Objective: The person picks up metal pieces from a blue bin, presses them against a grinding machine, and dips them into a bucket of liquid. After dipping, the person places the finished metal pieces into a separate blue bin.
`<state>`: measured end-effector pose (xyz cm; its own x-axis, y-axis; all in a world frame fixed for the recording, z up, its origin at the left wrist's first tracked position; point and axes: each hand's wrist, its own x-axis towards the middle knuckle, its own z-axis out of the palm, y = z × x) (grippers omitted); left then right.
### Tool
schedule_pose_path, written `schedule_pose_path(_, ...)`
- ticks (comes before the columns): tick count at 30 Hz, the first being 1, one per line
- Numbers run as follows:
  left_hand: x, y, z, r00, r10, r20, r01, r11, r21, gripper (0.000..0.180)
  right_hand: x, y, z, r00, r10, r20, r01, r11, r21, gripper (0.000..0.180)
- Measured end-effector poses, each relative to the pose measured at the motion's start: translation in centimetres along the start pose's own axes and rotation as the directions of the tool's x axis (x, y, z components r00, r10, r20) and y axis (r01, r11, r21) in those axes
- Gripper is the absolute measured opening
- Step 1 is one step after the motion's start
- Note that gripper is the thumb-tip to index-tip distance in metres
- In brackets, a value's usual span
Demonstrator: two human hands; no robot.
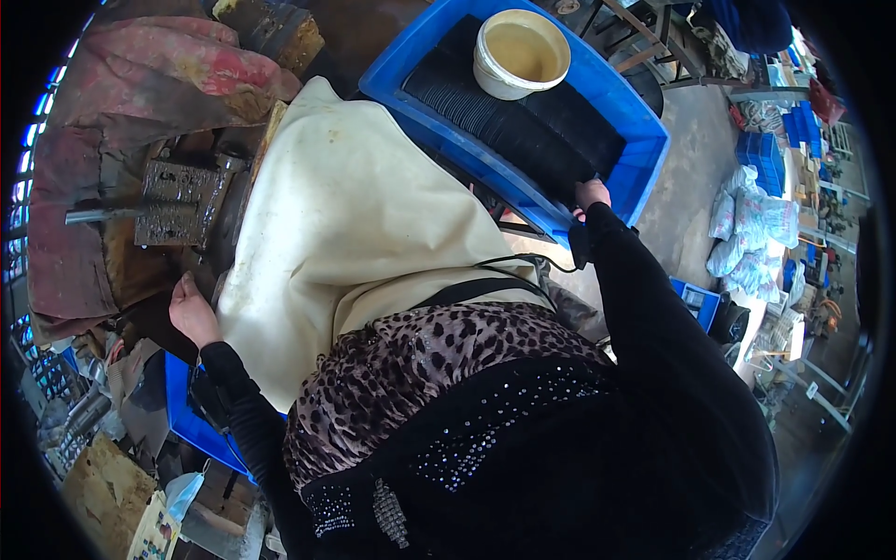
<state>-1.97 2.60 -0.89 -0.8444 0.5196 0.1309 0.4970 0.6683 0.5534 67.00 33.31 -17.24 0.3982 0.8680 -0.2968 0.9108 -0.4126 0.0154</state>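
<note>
My right hand (592,194) reaches over the near right side of a blue plastic crate (644,154). Its fingers are closed at the near end of tightly packed rows of thin black pieces (523,131), gripping one; the fingertips are partly hidden. My left hand (193,313) is raised with loosely curled fingers, and nothing shows in it. Nearest to it is a worn metal block (177,207) with a rod sticking out to the left. A cream apron-like sheet (345,196) spreads over my lap between both hands.
A white bucket (523,54) with pale contents stands on the black pieces. Stained reddish cloth (168,70) drapes around the machine on the left. Another blue crate (210,443) sits below my left forearm. Filled plastic bags (751,219) are piled on the floor at the right.
</note>
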Motion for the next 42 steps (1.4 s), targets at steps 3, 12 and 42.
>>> schedule_pose_path(3,-0.1,-0.4,-0.2,1.000,-0.009,0.015,0.009,1.000,-0.002,0.033,-0.4,-1.1,-1.2,0.948,0.128,0.293,-0.172,0.976,0.132,0.027)
schedule_pose_path(12,-0.4,0.1,0.4,0.989,-0.108,0.100,0.107,0.994,0.022,0.032,1.2,0.1,-2.6,0.952,0.098,0.292,-0.161,0.966,0.201,0.018)
schedule_pose_path(42,-2.1,6.2,-2.9,0.991,-0.011,-0.133,0.025,0.994,0.110,0.070,-48.6,-61.0,-22.8,-0.198,-0.910,-0.365,0.949,-0.271,0.163,0.060)
